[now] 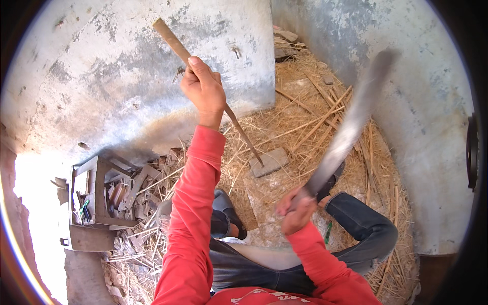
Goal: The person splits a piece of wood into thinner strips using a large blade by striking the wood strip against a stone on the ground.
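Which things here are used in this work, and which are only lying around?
In use:
stick, in the left hand
long knife, blurred, in the right hand
flat block, at the stick's lower end

Probably just lying around:
thin strips and straw
wooden frame, at left

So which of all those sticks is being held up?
The long stick in the left hand, slanting down with its lower end at the grey block. The other sticks lie loose among the straw, with no hand on them.
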Demonstrator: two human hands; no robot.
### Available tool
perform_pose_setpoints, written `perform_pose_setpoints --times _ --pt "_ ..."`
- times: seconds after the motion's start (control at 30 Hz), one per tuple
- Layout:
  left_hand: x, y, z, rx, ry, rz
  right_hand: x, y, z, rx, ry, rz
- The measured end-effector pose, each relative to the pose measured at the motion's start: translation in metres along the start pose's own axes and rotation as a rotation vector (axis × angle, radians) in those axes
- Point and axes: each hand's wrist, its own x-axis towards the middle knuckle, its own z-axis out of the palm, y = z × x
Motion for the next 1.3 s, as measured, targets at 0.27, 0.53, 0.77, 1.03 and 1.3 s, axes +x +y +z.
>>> perform_pose_setpoints --times 0.27,0.53,0.77,1.03,1.3 --pt "-0.004 0.007 0.004 -0.004 -0.030 0.012 -0.041 0.022 -0.048 -0.275 0.160 0.990" --pt "-0.012 0.005 0.005 -0.004 -0.034 -0.006 0.062 -0.104 0.041 -0.005 0.158 0.123" --pt "-0.016 0.009 0.014 0.079 -0.002 0.050 -0.041 0.023 -0.012 -0.298 -0.028 0.752" --pt "-0.010 0.020 0.000 -0.081 -0.131 -0.094 -0.012 -0.004 -0.033 -0.279 0.067 0.871" --pt "0.003 0.013 -0.006 -0.252 -0.427 -0.374 0.064 -0.083 0.042 0.069 0.017 -0.024"
